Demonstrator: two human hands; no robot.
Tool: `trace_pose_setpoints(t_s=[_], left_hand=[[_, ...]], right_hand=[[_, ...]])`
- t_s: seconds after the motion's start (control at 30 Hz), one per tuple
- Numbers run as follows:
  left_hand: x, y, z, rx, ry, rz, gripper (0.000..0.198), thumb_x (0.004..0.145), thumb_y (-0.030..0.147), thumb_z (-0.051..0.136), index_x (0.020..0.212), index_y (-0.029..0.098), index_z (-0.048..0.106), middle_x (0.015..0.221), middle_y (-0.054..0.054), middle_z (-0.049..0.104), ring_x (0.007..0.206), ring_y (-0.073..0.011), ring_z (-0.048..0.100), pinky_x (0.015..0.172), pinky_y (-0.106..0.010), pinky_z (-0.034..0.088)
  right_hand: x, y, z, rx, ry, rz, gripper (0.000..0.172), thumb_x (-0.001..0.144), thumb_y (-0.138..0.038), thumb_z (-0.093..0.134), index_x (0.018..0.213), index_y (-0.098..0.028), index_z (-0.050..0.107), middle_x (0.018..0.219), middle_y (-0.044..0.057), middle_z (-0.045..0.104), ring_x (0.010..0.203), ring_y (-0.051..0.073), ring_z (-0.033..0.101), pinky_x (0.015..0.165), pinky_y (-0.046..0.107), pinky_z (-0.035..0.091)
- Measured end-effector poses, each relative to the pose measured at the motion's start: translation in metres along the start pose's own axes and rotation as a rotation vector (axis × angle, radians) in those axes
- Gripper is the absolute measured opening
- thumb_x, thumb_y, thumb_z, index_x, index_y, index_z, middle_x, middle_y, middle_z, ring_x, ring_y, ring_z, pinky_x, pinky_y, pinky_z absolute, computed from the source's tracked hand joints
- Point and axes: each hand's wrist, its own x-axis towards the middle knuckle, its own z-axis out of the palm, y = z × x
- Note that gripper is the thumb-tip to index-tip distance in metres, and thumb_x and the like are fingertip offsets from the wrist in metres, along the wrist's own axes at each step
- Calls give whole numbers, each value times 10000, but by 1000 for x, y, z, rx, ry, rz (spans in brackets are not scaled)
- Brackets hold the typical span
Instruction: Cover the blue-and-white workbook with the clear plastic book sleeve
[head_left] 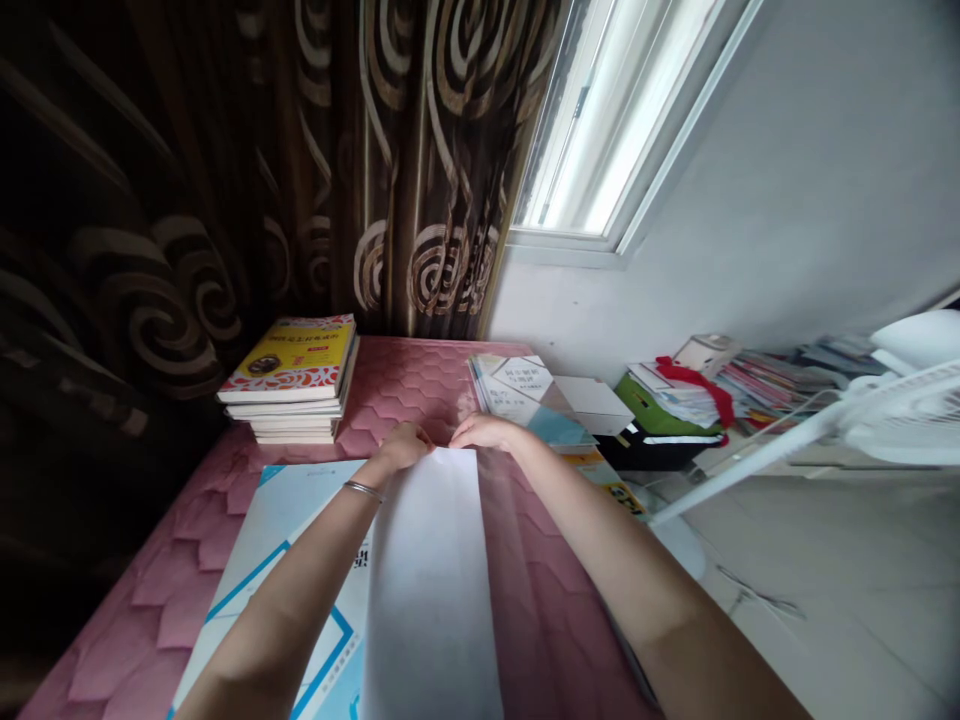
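Note:
A long white sheet runs from the bottom of the view up to both hands, covering the right part of a large light-blue and white book. At the sheet's far edge, my left hand is closed with its fingertips on the top. A bracelet circles that wrist. My right hand pinches the same edge near its right corner, close to the left fingertips. To the right of the white sheet lies a faint see-through strip, which looks like clear film. The exact fingertip grip is partly hidden.
A stack of books stands back left on the pink quilted bedspread. More books and a white box lie back right. Beyond are a dark bin with papers and a white fan. Patterned curtains hang behind.

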Motion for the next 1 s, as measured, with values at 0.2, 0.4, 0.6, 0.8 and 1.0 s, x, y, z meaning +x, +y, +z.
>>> trace_pose_setpoints(t_s=[0.2,0.4,0.6,0.8,1.0], left_hand=[[-8,11,0,11,38,-136,127,697,224,659,786,166,729,769,-59,719,841,-202,646,747,-279,479],[-9,14,5,-53,45,-120,137,697,183,645,800,143,725,745,-57,712,823,-187,640,737,-250,475],[-3,9,8,-105,51,-104,136,683,182,661,794,130,721,716,-57,701,773,-176,626,704,-248,478],[1,5,10,-130,75,-110,103,673,182,668,752,137,716,699,-50,691,753,-177,622,685,-250,474],[3,6,14,-137,108,-107,120,675,201,667,760,135,720,694,-45,690,764,-182,627,665,-230,468]], right_hand=[[2,-2,2,-53,0,-19,115,626,-257,725,713,-205,777,749,-6,742,732,138,629,684,211,460],[3,-4,-7,-135,-11,-8,105,624,-229,717,705,-199,776,695,-10,729,674,138,621,637,219,444],[-1,-10,-9,-176,-33,-44,97,633,-228,718,707,-208,777,720,-18,730,708,136,624,661,207,443],[2,-15,-3,-182,-29,-69,142,677,-243,690,779,-202,780,739,-15,732,682,118,618,637,193,443],[8,-18,-2,-221,5,-78,137,672,-250,706,772,-195,781,661,-15,715,616,133,617,573,209,438]])
